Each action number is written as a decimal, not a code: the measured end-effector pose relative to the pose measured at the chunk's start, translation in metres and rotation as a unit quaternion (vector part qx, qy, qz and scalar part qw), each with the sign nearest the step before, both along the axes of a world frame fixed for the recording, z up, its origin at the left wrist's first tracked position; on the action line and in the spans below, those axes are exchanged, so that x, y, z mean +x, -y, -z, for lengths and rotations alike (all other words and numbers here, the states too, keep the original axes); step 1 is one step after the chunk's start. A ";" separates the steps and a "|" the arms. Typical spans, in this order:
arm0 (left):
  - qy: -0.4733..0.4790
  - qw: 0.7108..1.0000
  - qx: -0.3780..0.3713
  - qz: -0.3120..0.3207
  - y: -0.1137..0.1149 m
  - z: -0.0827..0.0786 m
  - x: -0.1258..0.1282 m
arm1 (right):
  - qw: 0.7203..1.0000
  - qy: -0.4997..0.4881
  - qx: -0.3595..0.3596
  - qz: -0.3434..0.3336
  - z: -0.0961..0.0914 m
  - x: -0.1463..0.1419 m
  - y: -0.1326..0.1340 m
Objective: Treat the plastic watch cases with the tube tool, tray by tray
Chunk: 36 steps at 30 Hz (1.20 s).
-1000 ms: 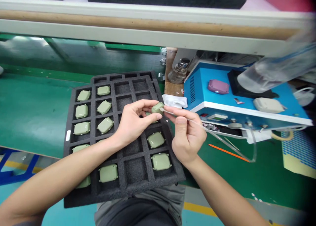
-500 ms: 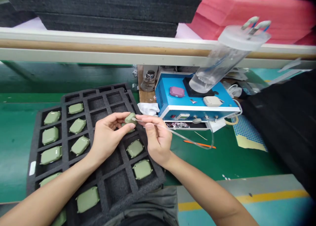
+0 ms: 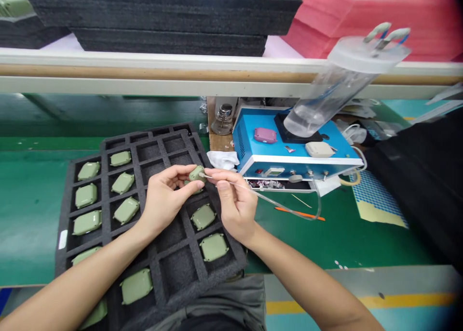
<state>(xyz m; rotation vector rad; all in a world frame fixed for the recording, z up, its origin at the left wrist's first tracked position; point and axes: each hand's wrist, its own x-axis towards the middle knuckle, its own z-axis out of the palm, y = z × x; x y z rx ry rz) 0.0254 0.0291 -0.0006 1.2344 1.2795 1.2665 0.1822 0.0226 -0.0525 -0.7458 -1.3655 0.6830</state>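
My left hand (image 3: 168,193) is closed on a small green watch case (image 3: 197,173), held up between thumb and fingers above the foam tray. My right hand (image 3: 237,201) pinches the end of a thin clear tube (image 3: 265,196), its tip at the face of the held case. Whether the tip touches cannot be made out. The tube loops back to the front of a blue machine (image 3: 296,163). Below both hands lies a black foam tray (image 3: 159,266) with several green watch cases (image 3: 213,247) in its compartments. Another case behind my left fingertips is partly hidden.
A pink case (image 3: 265,135) and a beige case (image 3: 320,149) rest on the machine beside a tilted clear cylinder (image 3: 333,90). A glass bottle (image 3: 222,120) stands to its left. An orange stick (image 3: 300,213) lies on the green table. Foam stacks (image 3: 170,42) fill the shelf above.
The whole scene has shifted slightly right in view as the camera turned. Both hands keep the same hold, with the tube tip still at the watch case.
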 end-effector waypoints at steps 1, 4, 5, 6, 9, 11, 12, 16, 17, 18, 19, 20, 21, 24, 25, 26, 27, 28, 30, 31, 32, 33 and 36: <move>0.003 1.000 -0.001 0.001 0.000 0.000 0.000 | 1.000 0.003 -0.001 0.002 0.000 0.000 0.000; 0.005 1.000 -0.001 0.002 0.000 0.000 0.000 | 1.000 0.014 0.000 0.009 -0.001 0.000 0.000; 0.005 1.000 -0.001 0.002 0.000 0.000 0.000 | 1.000 0.017 0.002 0.011 -0.001 0.000 0.000; 0.005 1.000 -0.001 0.002 0.000 0.000 0.000 | 1.000 0.018 0.004 0.013 -0.001 0.000 0.000; 0.004 1.000 0.000 0.001 0.000 0.000 0.000 | 1.000 0.019 0.010 0.015 -0.003 0.000 0.000; 0.003 1.000 0.002 0.000 0.000 0.000 0.000 | 1.000 0.019 0.013 0.013 -0.003 -0.001 0.000; 0.002 1.000 0.002 0.000 0.000 0.000 0.000 | 1.000 0.019 0.016 0.012 -0.004 -0.001 0.000; 0.002 1.000 0.005 -0.001 0.000 0.001 -0.001 | 0.999 0.024 0.019 0.014 -0.005 0.000 0.000; 0.002 1.000 0.006 -0.002 0.000 0.001 -0.001 | 0.999 0.025 0.019 0.015 -0.005 0.000 0.000; 0.002 1.000 0.005 -0.001 0.000 0.001 -0.001 | 0.999 0.026 0.019 0.016 -0.005 0.000 0.000; 0.002 1.000 0.004 -0.001 0.000 0.001 -0.001 | 0.999 0.026 0.019 0.017 -0.005 0.000 0.000; 0.003 1.000 0.003 0.000 0.000 0.001 -0.001 | 0.999 0.026 0.019 0.018 -0.005 0.000 0.000; 0.005 1.000 0.002 0.001 0.000 0.002 -0.001 | 0.999 0.026 0.020 0.018 -0.005 0.000 0.000; 0.013 1.000 -0.002 0.005 0.000 0.002 -0.001 | 0.999 0.024 0.019 0.015 -0.004 0.000 0.000; 0.015 1.000 -0.002 0.007 0.001 0.003 -0.001 | 0.999 0.023 0.020 0.012 -0.004 0.000 0.000; 0.017 1.000 -0.001 0.008 0.001 0.003 -0.001 | 1.000 0.022 0.020 0.010 -0.004 0.000 0.001; 0.019 1.000 0.000 0.007 0.001 0.003 -0.001 | 1.000 0.021 0.019 0.008 -0.004 0.000 0.001; 0.021 1.000 0.000 0.007 0.001 0.003 -0.001 | 1.000 0.020 0.019 0.006 -0.004 0.000 0.001; 0.023 1.000 -0.002 0.004 0.001 0.004 -0.001 | 1.000 0.020 0.018 0.006 -0.004 0.000 0.002; 0.024 1.000 -0.005 0.005 0.001 0.004 -0.001 | 1.000 0.021 0.019 0.008 -0.004 0.001 0.002; 0.026 1.000 -0.007 0.006 0.001 0.004 -0.001 | 1.000 0.022 0.019 0.010 -0.003 0.001 0.002; 0.028 1.000 -0.008 0.008 0.002 0.004 -0.001 | 1.000 0.021 0.019 0.011 -0.003 0.000 0.002; 0.030 0.999 -0.007 0.014 0.002 0.004 -0.001 | 1.000 0.014 0.013 0.003 -0.001 0.000 0.003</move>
